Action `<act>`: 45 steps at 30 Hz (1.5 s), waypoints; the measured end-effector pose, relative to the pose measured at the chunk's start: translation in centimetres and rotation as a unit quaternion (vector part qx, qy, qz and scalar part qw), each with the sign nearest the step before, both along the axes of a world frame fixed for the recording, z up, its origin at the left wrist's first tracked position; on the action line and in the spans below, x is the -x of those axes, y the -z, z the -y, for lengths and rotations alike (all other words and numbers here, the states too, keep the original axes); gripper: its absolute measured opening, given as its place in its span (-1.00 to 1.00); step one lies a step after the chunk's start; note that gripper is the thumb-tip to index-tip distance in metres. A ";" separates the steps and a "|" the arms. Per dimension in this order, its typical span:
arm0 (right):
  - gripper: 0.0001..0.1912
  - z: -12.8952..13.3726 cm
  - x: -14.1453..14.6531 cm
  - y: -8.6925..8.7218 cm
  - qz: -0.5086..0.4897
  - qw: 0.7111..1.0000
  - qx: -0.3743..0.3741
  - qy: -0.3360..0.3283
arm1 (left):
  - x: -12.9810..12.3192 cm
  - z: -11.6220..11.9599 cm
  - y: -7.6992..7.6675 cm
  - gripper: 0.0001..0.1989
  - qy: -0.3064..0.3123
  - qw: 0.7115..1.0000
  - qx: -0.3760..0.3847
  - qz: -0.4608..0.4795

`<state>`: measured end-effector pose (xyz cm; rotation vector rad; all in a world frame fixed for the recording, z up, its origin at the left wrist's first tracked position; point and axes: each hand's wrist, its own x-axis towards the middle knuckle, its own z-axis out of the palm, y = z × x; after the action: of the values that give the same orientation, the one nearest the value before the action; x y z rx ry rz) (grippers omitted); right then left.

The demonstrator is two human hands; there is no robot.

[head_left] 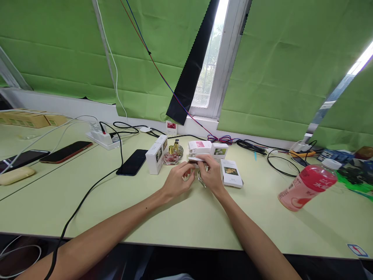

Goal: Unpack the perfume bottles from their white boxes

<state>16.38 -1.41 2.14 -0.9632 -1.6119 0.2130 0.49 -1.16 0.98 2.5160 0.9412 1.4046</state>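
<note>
In the middle of the table, my left hand [178, 179] and my right hand [211, 175] meet at a small white box [192, 160] whose dark opening faces me. My left fingers pinch its left side, and my right fingers close on its right edge. Partly hidden under my right hand is a clear glass bottle [200, 179]. Two perfume bottles with gold necks [171, 155] stand to the left, beside an upright white box [157, 154]. A white box with a yellow flower picture [231, 173] lies flat right of my right hand. More white boxes [199, 146] sit just behind.
A black phone [132, 162] lies left, with a black cable [87, 196] running past it. Further left are a power strip [105, 139] and another phone [66, 152]. At right stands a pink drink bottle [309, 186]. Coiled cables [250, 147] line the wall.
</note>
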 end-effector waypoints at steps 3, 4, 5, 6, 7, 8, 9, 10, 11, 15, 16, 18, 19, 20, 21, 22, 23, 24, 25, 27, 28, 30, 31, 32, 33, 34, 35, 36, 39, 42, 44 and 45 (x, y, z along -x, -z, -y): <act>-0.77 0.0 0.0 0.0 0.007 1.000 -0.002 -0.002 | 0.0 -0.1 0.0 -0.86 -0.024 1.000 -0.003 0.013; -0.77 0.0 0.0 0.0 0.008 1.000 -0.003 -0.003 | 0.1 -0.1 0.1 -0.86 -0.029 0.999 -0.004 0.020; -0.77 0.0 0.0 0.1 0.008 1.000 -0.005 -0.004 | 0.1 -0.1 0.1 -0.87 -0.033 0.999 -0.006 0.027; -0.77 0.0 0.0 0.1 0.009 1.000 -0.008 -0.005 | 0.1 -0.2 0.1 -0.87 -0.036 0.999 -0.008 0.034; -0.77 0.0 0.0 0.1 0.008 1.000 -0.010 -0.007 | 0.1 -0.2 0.1 -0.88 -0.038 0.998 -0.010 0.040; -0.78 0.0 0.0 0.1 0.007 1.000 -0.012 -0.009 | 0.1 -0.2 0.2 -0.88 -0.042 0.998 -0.011 0.043; -0.78 0.0 0.0 0.0 0.006 1.000 -0.014 -0.011 | 0.1 -0.3 0.2 -0.89 -0.046 0.998 -0.011 0.044; -0.78 0.0 0.0 0.0 0.004 1.000 -0.015 -0.013 | 0.1 -0.3 0.2 -0.89 -0.050 0.998 -0.011 0.043; -0.78 0.1 0.0 0.0 0.003 1.000 -0.015 -0.015 | 0.1 -0.3 0.2 -0.88 -0.053 0.998 -0.009 0.039; -0.77 0.2 0.0 -0.2 0.000 1.000 -0.016 -0.020 | 0.2 -0.2 0.2 -0.85 -0.057 0.998 -0.013 0.017; -0.77 0.2 0.0 -0.2 0.000 1.000 -0.016 -0.019 | 0.2 -0.2 0.2 -0.85 -0.057 0.998 -0.015 0.015; -0.77 0.2 0.0 -0.2 0.000 1.000 -0.015 -0.018 | 0.1 -0.2 0.2 -0.84 -0.056 0.998 -0.013 0.016; -0.77 0.2 0.0 -0.2 0.001 1.000 -0.014 -0.017 | 0.1 -0.2 0.2 -0.84 -0.056 0.998 -0.010 0.019; -0.77 0.2 0.0 -0.2 0.003 1.000 -0.013 -0.017 | 0.1 -0.2 0.2 -0.83 -0.057 0.998 -0.007 0.023; -0.77 0.2 0.0 -0.2 0.003 1.000 -0.012 -0.017 | 0.1 -0.2 0.2 -0.81 -0.058 0.998 -0.003 0.027; -0.77 0.2 0.0 -0.2 0.003 1.000 -0.013 -0.017 | 0.0 -0.2 0.2 -0.79 -0.058 0.998 0.000 0.030; -0.77 0.2 0.0 -0.2 0.002 1.000 -0.013 -0.018 | 0.0 -0.2 0.2 -0.77 -0.058 0.998 0.002 0.033; -0.77 0.2 0.0 -0.2 0.001 1.000 -0.013 -0.019 | 0.0 -0.2 0.2 -0.75 -0.059 0.998 0.003 0.034; -0.78 0.2 0.0 -0.2 -0.001 1.000 -0.013 -0.020 | 0.0 -0.2 0.2 -0.74 -0.058 0.998 0.003 0.035; -0.78 0.2 0.0 -0.2 -0.004 1.000 -0.012 -0.023 | 0.0 -0.2 0.2 -0.72 -0.057 0.998 0.003 0.035; -0.78 0.2 0.0 -0.2 -0.004 1.000 -0.012 -0.024 | 0.0 -0.2 0.2 -0.72 -0.057 0.998 0.003 0.035; -0.78 0.3 0.1 -0.2 -0.003 1.000 -0.012 -0.024 | 0.1 -0.2 0.2 -0.75 -0.056 0.998 0.008 0.033; -0.78 0.3 0.0 -0.2 -0.002 1.000 -0.011 -0.024 | 0.1 -0.3 0.2 -0.76 -0.055 0.998 0.011 0.032; -0.78 0.2 0.0 -0.2 -0.001 1.000 -0.011 -0.023 | 0.1 -0.3 0.2 -0.78 -0.052 0.998 0.015 0.030; -0.78 0.2 0.0 -0.2 -0.001 1.000 -0.010 -0.023 | 0.1 -0.3 0.2 -0.78 -0.047 0.998 0.020 0.028; -0.78 0.2 0.0 -0.2 0.000 1.000 -0.010 -0.022 | 0.1 -0.4 0.2 -0.78 -0.042 0.998 0.025 0.025; -0.78 0.1 0.0 -0.2 0.000 1.000 -0.010 -0.022 | 0.1 -0.4 0.2 -0.78 -0.036 0.999 0.030 0.022; -0.78 0.1 0.0 -0.2 0.001 1.000 -0.011 -0.022 | 0.1 -0.5 0.2 -0.77 -0.031 0.999 0.034 0.019; -0.78 0.1 0.0 -0.1 0.006 1.000 -0.013 -0.022 | 0.0 -0.5 0.1 -0.77 -0.016 0.999 0.043 0.013; -0.78 0.1 0.0 -0.1 0.013 1.000 -0.013 -0.020 | 0.0 -0.4 0.0 -0.77 0.005 0.999 0.049 0.008; -0.78 0.1 0.0 -0.2 0.018 1.000 -0.015 -0.018 | 0.0 -0.5 -0.1 -0.77 0.017 0.998 0.057 0.003; -0.78 0.1 0.0 -0.2 0.020 1.000 -0.016 -0.017 | 0.0 -0.5 -0.1 -0.77 0.021 0.998 0.060 0.000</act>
<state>16.39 -1.56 2.33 -0.9209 -1.6636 0.1909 0.47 -0.67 1.03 2.4327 0.9383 1.2956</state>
